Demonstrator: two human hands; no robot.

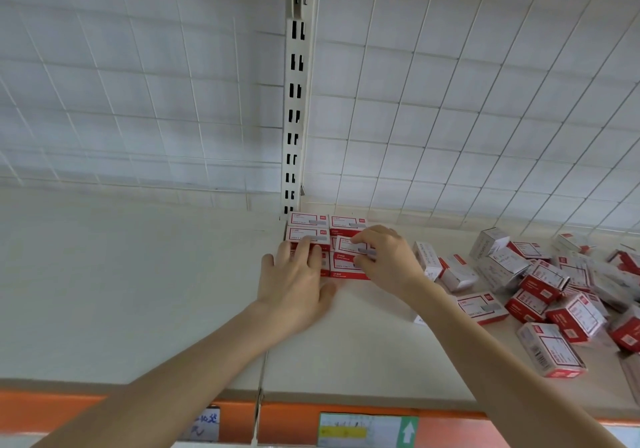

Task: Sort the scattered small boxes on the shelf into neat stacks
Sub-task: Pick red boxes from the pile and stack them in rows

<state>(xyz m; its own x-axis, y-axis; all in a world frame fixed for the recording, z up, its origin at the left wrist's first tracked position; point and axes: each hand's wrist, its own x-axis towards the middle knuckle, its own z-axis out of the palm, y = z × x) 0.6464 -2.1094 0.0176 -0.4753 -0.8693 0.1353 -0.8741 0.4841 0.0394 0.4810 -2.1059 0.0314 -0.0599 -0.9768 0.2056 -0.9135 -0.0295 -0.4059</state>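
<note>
Small red-and-white boxes stand in neat stacks against the back of the cream shelf, beside the slotted upright. My left hand lies flat with straight fingers on the front left stack. My right hand pinches one box between thumb and fingers, over the right-hand stacks. A loose heap of the same boxes lies scattered to the right, some on their sides.
A wire grid back panel rises behind the shelf, with a slotted metal upright at its middle. The orange shelf front carries price labels. Bare shelf surface stretches to the left.
</note>
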